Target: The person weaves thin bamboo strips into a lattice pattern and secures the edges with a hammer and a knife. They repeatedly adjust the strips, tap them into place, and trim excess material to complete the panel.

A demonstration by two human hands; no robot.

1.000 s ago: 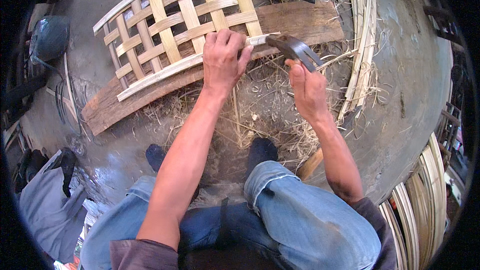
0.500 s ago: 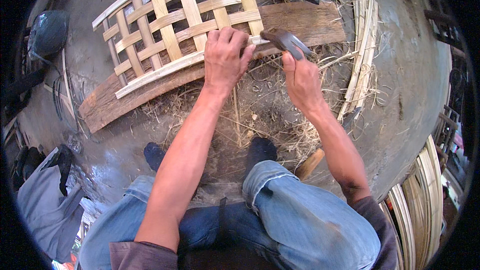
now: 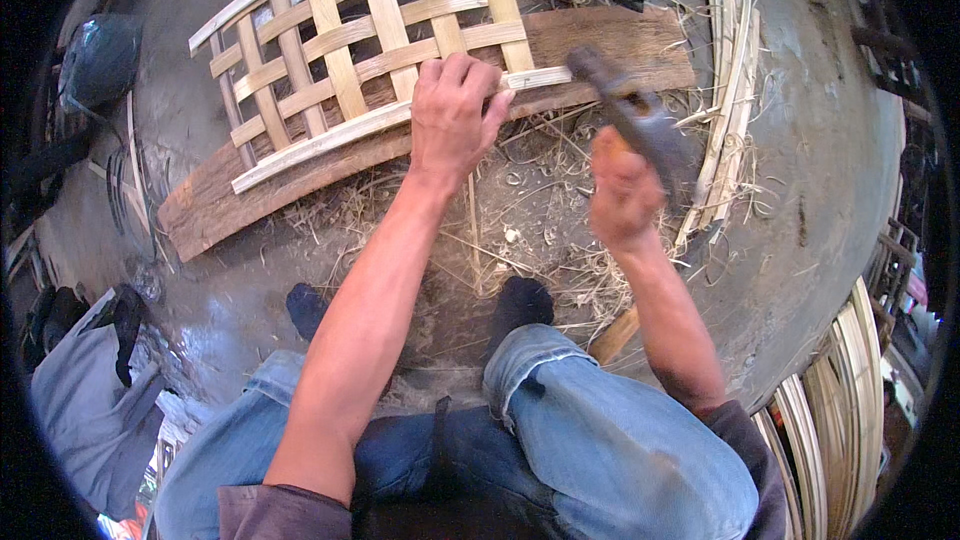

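Note:
A woven lattice of pale bamboo strips lies on a long brown wooden plank on the ground. My left hand presses down on the lattice's lower edge strip, fingers curled over it. My right hand is lifted and blurred, gripping a dark heavy blade that points up and left toward the end of that edge strip. The blade tip hovers just right of my left fingers.
Loose bamboo strips lie in a bundle to the right. Shavings and straw litter the ground near my dark-socked feet. More curved bamboo slats are stacked at the lower right. A grey bag sits at the lower left.
My right hand has pulled back and upward with the blade, away from the strip end, and is now motion-blurred. My left hand stays pressed on the lattice edge.

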